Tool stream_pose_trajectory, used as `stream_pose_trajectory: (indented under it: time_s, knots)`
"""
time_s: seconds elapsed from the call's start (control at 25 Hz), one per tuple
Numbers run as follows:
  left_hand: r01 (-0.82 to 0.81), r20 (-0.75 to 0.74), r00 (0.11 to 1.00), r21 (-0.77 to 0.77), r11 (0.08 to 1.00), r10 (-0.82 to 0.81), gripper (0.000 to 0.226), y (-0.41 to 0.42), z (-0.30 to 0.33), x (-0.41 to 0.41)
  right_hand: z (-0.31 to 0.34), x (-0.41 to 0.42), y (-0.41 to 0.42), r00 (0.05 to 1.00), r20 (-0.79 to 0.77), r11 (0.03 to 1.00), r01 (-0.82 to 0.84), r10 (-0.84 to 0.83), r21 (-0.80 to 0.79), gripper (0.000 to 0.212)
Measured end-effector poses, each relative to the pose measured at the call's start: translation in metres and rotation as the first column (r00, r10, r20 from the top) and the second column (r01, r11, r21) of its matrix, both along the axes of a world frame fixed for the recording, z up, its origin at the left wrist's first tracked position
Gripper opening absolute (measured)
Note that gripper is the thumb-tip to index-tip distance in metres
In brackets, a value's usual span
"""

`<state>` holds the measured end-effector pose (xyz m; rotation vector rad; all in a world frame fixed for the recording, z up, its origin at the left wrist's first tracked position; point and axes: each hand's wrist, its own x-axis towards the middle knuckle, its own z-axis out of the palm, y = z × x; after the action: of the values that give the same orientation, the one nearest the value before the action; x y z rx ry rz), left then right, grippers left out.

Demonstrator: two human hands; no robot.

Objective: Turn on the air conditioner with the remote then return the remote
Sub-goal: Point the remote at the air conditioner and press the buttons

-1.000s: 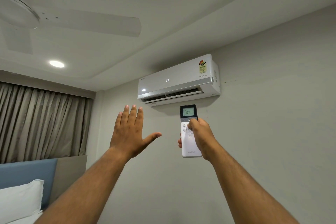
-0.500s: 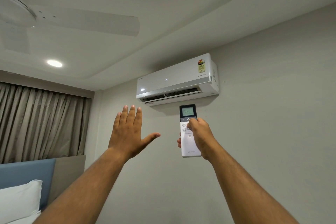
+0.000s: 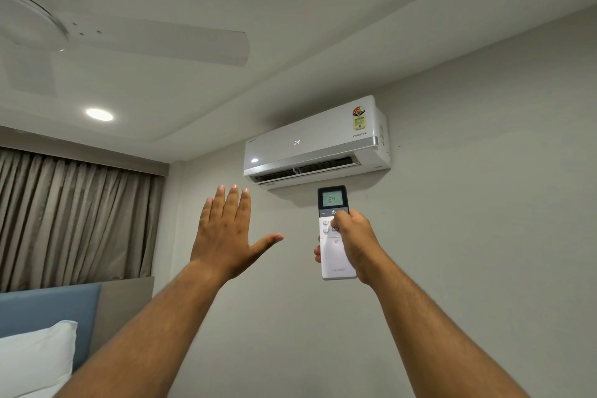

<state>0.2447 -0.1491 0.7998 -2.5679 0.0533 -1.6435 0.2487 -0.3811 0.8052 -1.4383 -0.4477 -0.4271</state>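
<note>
White remote clamped upright in my right grip, thumb on buttons; air conditioner just above reads 24. Left grip spread, empty.

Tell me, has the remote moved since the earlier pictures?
No. The remote sits just below the air conditioner, as before, held in the right hand.

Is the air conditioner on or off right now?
On. The air conditioner shows a lit 24 on its front, and its bottom flap is open. The remote in the right hand also reads 24.
</note>
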Motion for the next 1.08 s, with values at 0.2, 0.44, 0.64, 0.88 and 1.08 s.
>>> stream_pose_trajectory:
  time_s: [0.2, 0.44, 0.64, 0.88, 1.08]
  knots:
    - [0.006, 0.002, 1.000, -0.005, 1.000, -0.006, 0.119, 0.001, 0.000, 0.000, -0.001, -0.001, 0.001, 1.000, 0.001, 1.000, -0.003, 0.003, 0.000, 0.016]
    - [-0.001, -0.001, 1.000, -0.003, 1.000, 0.001, 0.118, 0.002, -0.001, 0.002, -0.002, 0.000, 0.001, 1.000, 0.000, 1.000, 0.009, -0.009, -0.020, 0.016]
    - [-0.005, 0.004, 1.000, 0.000, 1.000, 0.005, 0.118, 0.004, -0.001, 0.003, -0.005, 0.002, 0.004, 1.000, -0.012, 0.999, 0.019, -0.019, -0.030, 0.020]
    - [-0.006, 0.007, 1.000, -0.007, 1.000, 0.006, 0.118, 0.008, -0.003, 0.005, -0.008, 0.003, 0.008, 0.999, -0.006, 0.999, 0.031, -0.031, -0.018, 0.012]
    - [-0.011, -0.006, 1.000, -0.016, 1.000, 0.011, 0.117, 0.012, -0.006, 0.007, -0.009, 0.006, 0.011, 1.000, -0.013, 1.000, 0.016, -0.017, -0.015, 0.013]
